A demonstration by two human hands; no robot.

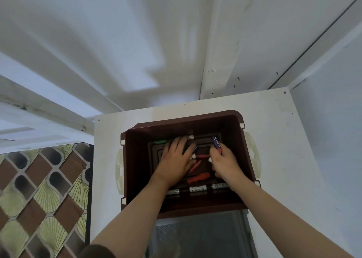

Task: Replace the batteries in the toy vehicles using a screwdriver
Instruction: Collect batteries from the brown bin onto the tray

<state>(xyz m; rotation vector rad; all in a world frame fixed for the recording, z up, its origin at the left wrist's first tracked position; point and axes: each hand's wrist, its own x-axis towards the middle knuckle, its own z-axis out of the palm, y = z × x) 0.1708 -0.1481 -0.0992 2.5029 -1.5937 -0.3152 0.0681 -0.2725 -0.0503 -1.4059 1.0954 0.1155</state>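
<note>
Brown plastic forms the bin point(135, 159), which serves as the reference for every position below.

Head view (the only view supplied):

The bin stands on a white table point(284, 159), and both hands reach down inside it.

The left hand point(174, 156) lies over the middle of the bin floor. Its fingers are straight and spread, resting on loose parts and grasping nothing.

The right hand point(223, 161) is toward the bin's right wall. Its fingers are curled round the near end of a purple battery point(216, 142), and the far end projects toward the bin's back wall.

Three silver batteries point(197, 189) lie in a row against the bin's near wall.

A red-handled tool point(199, 176) lies just ahead of that row, between the two wrists (probably the screwdriver, though its tip is not visible).

Small red pieces point(202, 156) lie between the hands, and a green piece point(159, 141) lies near the back-left corner. Whether any of these are the toy vehicles cannot be determined.

Step in hand, as judged: collecting batteries and the tool from the bin.

To do this well:
1. Hold the flat left hand on the loose parts so they do not roll.
2. Lift the purple battery straight up, clear of the right wall.
3. Take the tool by its handle, not its shaft.
4. Set fresh and spent cells apart on the table.
</note>
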